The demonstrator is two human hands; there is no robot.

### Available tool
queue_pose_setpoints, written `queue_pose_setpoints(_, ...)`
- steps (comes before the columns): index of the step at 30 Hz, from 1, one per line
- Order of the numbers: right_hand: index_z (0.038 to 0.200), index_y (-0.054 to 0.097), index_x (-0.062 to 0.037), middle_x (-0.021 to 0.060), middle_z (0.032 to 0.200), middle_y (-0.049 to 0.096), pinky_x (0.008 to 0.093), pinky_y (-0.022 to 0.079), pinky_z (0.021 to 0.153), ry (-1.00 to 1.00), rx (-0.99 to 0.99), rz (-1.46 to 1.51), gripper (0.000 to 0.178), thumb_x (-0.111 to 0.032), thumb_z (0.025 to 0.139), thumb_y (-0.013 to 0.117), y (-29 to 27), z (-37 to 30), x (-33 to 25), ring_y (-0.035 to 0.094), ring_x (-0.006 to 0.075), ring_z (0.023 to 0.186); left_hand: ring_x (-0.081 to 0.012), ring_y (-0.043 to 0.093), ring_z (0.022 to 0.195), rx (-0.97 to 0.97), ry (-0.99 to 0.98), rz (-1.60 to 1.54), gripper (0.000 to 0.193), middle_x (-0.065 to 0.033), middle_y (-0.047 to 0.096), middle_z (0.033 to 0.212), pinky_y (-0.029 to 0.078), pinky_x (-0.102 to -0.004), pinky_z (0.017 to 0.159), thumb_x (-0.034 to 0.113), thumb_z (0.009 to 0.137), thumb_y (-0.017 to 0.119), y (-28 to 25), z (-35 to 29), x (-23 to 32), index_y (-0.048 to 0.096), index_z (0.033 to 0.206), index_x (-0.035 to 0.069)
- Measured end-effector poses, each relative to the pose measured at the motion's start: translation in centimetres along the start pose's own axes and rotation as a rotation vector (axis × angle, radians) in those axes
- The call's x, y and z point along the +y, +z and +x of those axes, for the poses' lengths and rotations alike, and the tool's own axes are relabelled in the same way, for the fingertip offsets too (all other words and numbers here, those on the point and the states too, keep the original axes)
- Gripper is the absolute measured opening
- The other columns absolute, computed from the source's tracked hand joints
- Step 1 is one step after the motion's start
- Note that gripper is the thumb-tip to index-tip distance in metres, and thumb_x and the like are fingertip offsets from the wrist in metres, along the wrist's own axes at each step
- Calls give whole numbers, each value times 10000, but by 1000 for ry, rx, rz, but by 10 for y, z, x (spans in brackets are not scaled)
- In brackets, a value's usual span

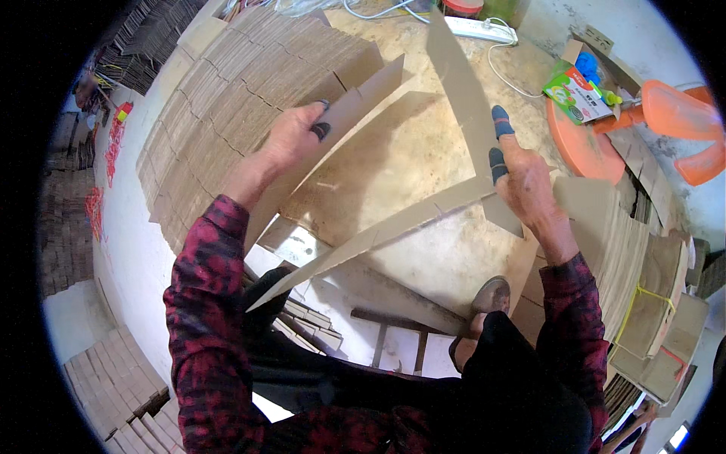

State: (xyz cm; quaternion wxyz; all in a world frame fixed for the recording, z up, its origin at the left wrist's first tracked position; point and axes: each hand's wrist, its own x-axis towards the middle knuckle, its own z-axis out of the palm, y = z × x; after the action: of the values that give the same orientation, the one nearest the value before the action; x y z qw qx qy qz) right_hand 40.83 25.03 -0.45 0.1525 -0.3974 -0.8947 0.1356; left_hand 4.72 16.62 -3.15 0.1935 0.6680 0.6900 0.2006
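Note:
My left hand (pixel 291 136), with dark covers on two fingertips, is closed on the top edge of a slotted cardboard strip (pixel 378 83). That strip stands at the near face of a long row of packed cardboard strips (pixel 227 91). In my right hand (pixel 527 178), thumb and forefinger in dark covers, are cardboard strips that cross each other. One strip (pixel 457 76) of these points up and away, another (pixel 370 234) runs down toward my left knee. How they are joined is hidden by the hand.
A worn tan tabletop (pixel 355 166) lies beneath. At its far side are a white power strip (pixel 480 29) and cable. Orange plastic furniture (pixel 681 113) and a green-white packet (pixel 576 94) stand far right. Strapped cardboard bundles (pixel 650 303) sit right; more cardboard piles (pixel 113 371) lie left.

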Motion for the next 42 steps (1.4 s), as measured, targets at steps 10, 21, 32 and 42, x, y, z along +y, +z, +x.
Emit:
queue_pose_setpoints(10,1396,373,-87,187,814,609,462,481,589,-153,141,1,737,34,698,576,-15,-3,-8,600,378,666,-405,614,777,-248,119,277,222,-208,624,775,478,-488,666,29,702,588,42,-11,82,500,905,24)
queue_pose_setpoints(21,1371,436,-70,257,809,587,427,463,594,83,213,-12,627,90,774,546,-23,-31,21,595,413,711,-431,611,706,-114,153,211,197,-246,600,699,481,-507,619,-8,730,538,80,11,129,503,923,-7)
queue_pose_setpoints(32,1384,391,-75,208,817,606,470,471,570,105,210,-72,693,44,723,562,-29,-59,42,601,389,668,-418,631,710,-236,166,198,155,-237,614,695,498,-502,619,26,728,562,92,9,170,504,868,-11)
queue_pose_setpoints(42,1407,381,-129,182,865,615,455,483,598,78,259,-35,781,70,676,569,-37,-79,28,605,379,709,-414,635,726,-131,72,228,160,-237,623,713,504,-491,637,46,747,559,97,-2,163,513,886,-17)
